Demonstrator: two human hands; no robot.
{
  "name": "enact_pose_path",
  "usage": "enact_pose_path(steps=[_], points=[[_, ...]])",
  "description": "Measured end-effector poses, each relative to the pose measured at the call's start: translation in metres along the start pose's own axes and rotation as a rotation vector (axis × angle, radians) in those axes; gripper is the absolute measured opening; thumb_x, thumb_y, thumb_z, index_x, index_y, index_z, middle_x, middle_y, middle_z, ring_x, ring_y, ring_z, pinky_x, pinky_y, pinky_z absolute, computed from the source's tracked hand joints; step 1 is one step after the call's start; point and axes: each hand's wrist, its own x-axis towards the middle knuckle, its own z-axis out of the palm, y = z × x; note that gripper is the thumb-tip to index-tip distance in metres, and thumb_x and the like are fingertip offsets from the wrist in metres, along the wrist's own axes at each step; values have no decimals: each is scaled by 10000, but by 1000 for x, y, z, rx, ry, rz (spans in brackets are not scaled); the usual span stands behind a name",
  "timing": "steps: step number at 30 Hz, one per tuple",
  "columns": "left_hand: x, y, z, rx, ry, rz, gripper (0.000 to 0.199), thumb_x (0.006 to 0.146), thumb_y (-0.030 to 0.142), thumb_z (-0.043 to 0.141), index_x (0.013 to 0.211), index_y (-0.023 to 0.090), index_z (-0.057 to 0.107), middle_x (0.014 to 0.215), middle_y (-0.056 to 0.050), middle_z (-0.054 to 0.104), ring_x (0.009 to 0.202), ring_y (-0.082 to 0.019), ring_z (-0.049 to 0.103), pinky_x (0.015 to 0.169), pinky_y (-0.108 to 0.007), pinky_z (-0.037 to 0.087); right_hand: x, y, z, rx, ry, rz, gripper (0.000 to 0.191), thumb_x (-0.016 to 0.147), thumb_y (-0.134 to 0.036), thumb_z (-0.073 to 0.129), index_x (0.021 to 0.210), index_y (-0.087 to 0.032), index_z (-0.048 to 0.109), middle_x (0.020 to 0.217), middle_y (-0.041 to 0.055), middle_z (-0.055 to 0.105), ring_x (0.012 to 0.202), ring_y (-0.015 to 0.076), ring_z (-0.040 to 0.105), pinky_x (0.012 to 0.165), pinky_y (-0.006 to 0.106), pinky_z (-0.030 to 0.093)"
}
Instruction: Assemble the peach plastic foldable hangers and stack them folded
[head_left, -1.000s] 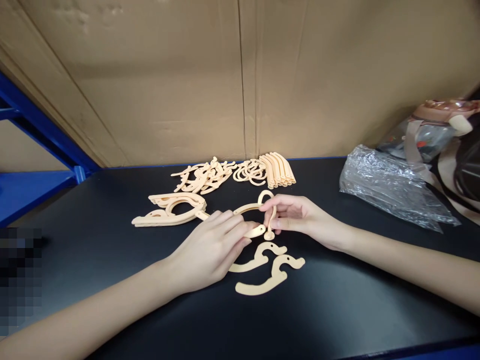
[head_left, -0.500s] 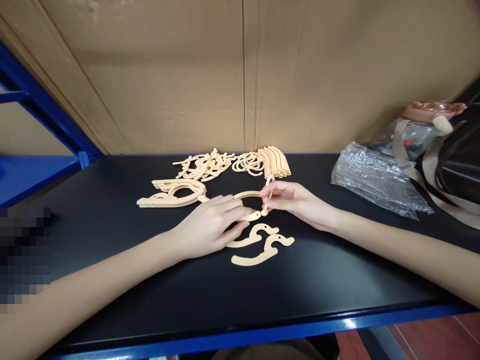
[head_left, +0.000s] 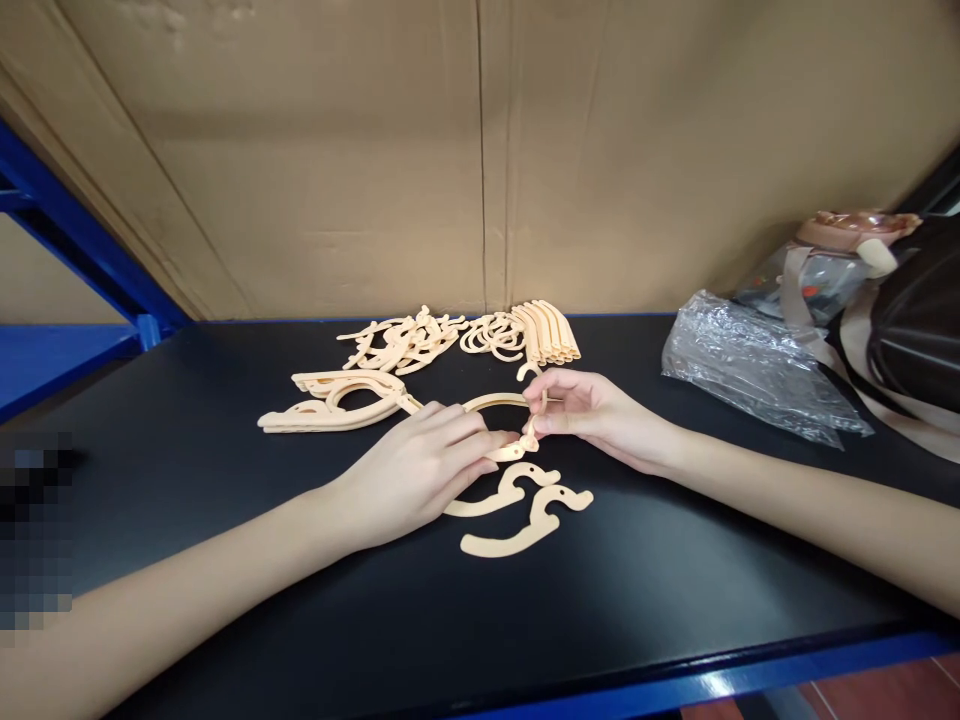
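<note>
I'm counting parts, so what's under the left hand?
At the left hand, the tip of a pinched piece shows; the rest, and anything under the palm, is covered.

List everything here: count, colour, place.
Flat pieces: two, cream, nearest front
Held piece: one, cream, left hand
Hook: one, cream, right hand
Curved arm: one, cream, beyond hands
Folded pieces: several, cream, left
Tangled pile, loop pile, stack: one each, cream, back
Plastic wrap: one, clear, right
Bottle: one, pink-topped, right
Strap: one, beige, right
Bag: one, brown, far right
Table: one, black, underneath
Frame: one, blue, left
Cardboard: count unclear, brown, behind
Floor: one, red, lower right
Hands: two, bare, centre
</note>
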Motion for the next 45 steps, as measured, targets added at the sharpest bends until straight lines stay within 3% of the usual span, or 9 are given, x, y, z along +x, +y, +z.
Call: enact_pose_path(steps=[18,25,45], points=[[0,1,-1,31,47,91,194,976,123,426,1140,144,528,953,-42,633,824,-155,513,761,-269,385,-2,-3,2,-160,-56,22,227,792,-258,730,1001,-199,662,824,-19,663,741,92,624,760,257,507],[-2,-1,1,61,20,92,310,914,-7,408,1178,124,504,1019,-64,637,877,-169,535,796,-289,404,-2,-6,4,-235,-55,28,153,814,-302,706,928,-199,701,801,-22,656,718,87,603,724,239,493],[-3,1,4,192,46,92,270,921,34,425,1151,102,550,998,-65,654,822,-197,535,744,-310,394,-4,-2,3,-384,-2,-25,145,850,-340,666,895,-206,697,812,-19,629,681,82,570,681,230,479]])
